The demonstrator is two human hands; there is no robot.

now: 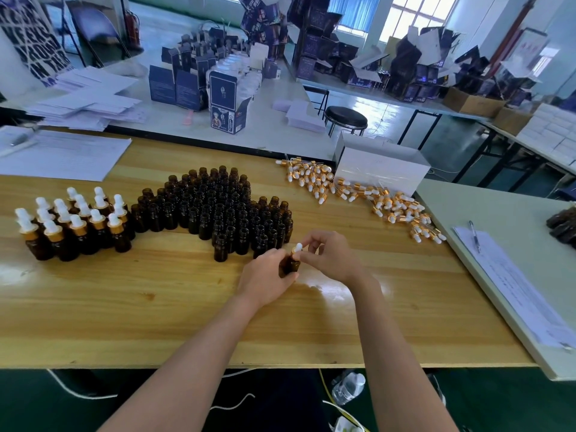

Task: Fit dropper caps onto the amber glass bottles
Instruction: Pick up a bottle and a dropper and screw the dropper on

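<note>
Capping in progress near the tabletop's middle: left hand (265,277) fingers curled round a bottle (289,265), right hand (332,257) fingers pinching the dropper cap (298,247) onto its neck. Next, likely: twisting it snug, kept straight.

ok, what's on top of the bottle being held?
A dropper cap, white bulb showing, pinched by the right hand. The bottle neck is covered by fingers.

Wooden table (124,307): stretching across the foreground.
White box (380,169): sitting at the table's far edge.
Navy cartons (187,85): standing open on the white bench (280,135) behind.
Black stool (346,117): standing beside that bench.
Pen (474,236): lying on printed sheets (514,285), right.
Water bottle (349,388): lying on the floor.
</note>
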